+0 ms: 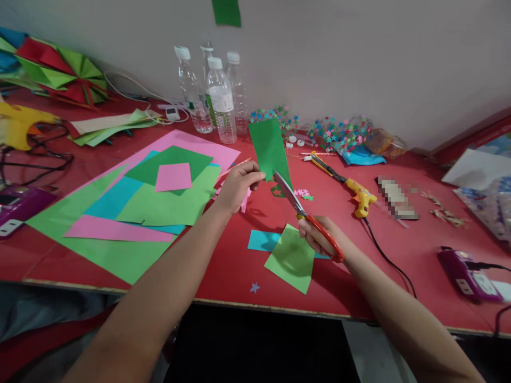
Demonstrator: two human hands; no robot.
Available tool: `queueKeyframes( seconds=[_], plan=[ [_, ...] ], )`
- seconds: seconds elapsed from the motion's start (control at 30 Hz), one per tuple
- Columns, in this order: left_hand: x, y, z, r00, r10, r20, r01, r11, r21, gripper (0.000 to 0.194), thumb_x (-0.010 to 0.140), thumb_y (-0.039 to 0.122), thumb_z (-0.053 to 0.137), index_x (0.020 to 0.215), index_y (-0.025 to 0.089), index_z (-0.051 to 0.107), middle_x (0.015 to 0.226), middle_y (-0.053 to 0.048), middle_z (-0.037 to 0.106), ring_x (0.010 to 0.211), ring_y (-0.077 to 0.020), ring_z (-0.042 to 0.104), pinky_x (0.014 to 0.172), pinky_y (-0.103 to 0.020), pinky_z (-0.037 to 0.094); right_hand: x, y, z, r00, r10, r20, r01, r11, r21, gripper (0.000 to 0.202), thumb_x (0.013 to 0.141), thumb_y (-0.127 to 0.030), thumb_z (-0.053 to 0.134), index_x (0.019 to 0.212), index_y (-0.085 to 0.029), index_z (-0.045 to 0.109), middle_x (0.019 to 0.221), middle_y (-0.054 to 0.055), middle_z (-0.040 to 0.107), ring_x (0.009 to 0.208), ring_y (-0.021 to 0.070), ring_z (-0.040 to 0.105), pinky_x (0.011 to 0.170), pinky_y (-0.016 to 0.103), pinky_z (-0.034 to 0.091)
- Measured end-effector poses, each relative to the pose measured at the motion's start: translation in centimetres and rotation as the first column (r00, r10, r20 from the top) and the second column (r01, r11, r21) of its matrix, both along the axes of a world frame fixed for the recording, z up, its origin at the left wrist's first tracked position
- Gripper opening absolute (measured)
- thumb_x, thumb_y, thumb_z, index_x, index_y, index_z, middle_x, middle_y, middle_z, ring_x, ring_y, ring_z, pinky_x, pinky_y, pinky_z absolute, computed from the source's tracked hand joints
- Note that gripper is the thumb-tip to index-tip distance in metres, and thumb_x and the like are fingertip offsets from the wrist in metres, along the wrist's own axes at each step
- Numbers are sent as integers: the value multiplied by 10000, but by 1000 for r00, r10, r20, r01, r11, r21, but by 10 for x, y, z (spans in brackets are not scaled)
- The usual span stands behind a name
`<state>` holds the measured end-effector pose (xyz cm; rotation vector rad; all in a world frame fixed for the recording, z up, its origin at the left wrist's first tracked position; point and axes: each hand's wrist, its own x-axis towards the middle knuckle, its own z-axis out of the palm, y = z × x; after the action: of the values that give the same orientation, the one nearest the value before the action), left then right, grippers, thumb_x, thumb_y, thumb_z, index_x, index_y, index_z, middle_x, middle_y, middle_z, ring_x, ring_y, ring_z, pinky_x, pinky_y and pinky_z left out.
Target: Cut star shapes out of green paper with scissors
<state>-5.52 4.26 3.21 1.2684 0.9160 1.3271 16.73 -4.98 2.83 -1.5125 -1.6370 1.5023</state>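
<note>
Between the thumb and fingers of my left hand (241, 183) is the lower corner of a dark green paper strip (269, 146), held up off the table. My right hand (321, 234) grips red-handled scissors (293, 199). Their blades point up and left, with the tips at the strip's lower part; whether they are cutting into it I cannot tell. Below the scissors lie a light green paper piece (291, 260) and a blue paper piece (263, 240). Small pink and green paper stars (304, 194) lie behind the blades.
Stacked coloured sheets (159, 215) cover the left side of the red table (227, 266). Several plastic bottles (221, 101) stand by the wall. A yellow glue gun (361, 197) with its cord lies to the right, near a purple power socket (467, 274). Star confetti (339, 133) sits at the back.
</note>
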Motion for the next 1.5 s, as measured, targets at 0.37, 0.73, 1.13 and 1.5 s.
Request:
queueKeyframes(
  seconds=[0.37, 0.73, 1.13, 1.5],
  plan=[
    [22, -21, -3, 994, -109, -14, 106, 987, -117, 347, 810, 425, 611, 594, 155, 637, 509, -2, 557, 404, -54, 437, 407, -209, 306, -10, -3, -1, 996, -83, -38, 82, 997, -14, 500, 802, -691, 507, 694, -203, 500, 337, -70, 427, 260, 70, 357, 303, 191, 311],
    [24, -22, -2, 988, 86, 130, -83, 996, -29, 210, 799, 286, 602, 630, 181, 537, 522, 44, 547, 422, -49, 465, 427, -185, 362, -14, -7, -2, 998, -58, -4, 58, 998, -28, 461, 785, -645, 564, 680, -201, 494, 349, -77, 434, 275, 72, 380, 312, 180, 329],
    [23, -19, -1, 981, 111, 157, -104, 993, -55, 175, 739, 235, 608, 593, 174, 534, 507, 51, 540, 428, -36, 462, 423, -158, 362, -6, -4, 1, 996, 82, -18, -82, 996, 20, 533, 831, -702, 474, 729, -182, 525, 391, -58, 461, 290, 64, 377, 324, 186, 319],
    [20, -18, -1, 985, 25, 172, -17, 999, -48, 162, 742, 243, 607, 608, 173, 551, 512, 48, 548, 433, -38, 471, 420, -158, 367, -3, -5, -1, 988, 130, -79, -127, 991, 40, 541, 851, -696, 457, 751, -169, 531, 392, -65, 440, 302, 62, 368, 341, 187, 332]
  ],
)
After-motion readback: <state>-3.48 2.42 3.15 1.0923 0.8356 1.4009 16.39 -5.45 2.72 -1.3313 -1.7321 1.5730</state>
